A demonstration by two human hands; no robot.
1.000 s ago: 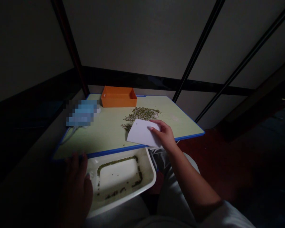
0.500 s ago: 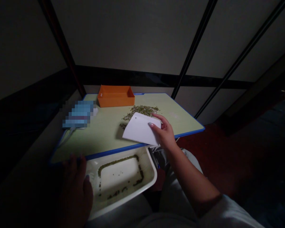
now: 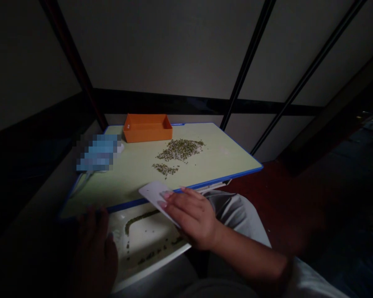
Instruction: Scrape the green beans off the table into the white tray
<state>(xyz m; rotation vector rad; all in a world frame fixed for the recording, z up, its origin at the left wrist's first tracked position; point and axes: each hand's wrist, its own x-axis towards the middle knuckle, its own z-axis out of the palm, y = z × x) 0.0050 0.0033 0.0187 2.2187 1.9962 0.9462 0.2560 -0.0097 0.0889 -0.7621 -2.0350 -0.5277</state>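
- right hand [image 3: 194, 215]: fingers laid nearly straight and close together over the white card [image 3: 155, 194], gripping it; thumb hidden from view.
- white card: thin, flat, smooth sheet, held at a tilt across the near edge of the table; its outer end lies over the tabletop, its inner end over the bin. contact with the tabletop cannot be confirmed.
- left hand [image 3: 96, 248]: in deep shadow at the left end of the bin, fingers extended and slightly parted, tips near the table edge; whether it grips the bin cannot be told.
- bin [image 3: 151, 271]: pale, smooth, rounded rim, below the near table edge; small greenish grains line its inner floor in a broken band.
- table [image 3: 124, 174]: flat, pale yellow-green top with blue edging.
- large grain patch [image 3: 182, 149]: small, loose, green-brown grains, irregular outline, spread on the tabletop.
- small grain patch [image 3: 165, 169]: same grains, thinner layer, nearer the card.
- orange box [image 3: 147, 135]: open-topped, straight-sided, at the far left of the table.
- blue item [image 3: 100, 151]: pixelated, material unreadable, at the left edge; a pale cord [image 3: 86, 181] runs beside it.
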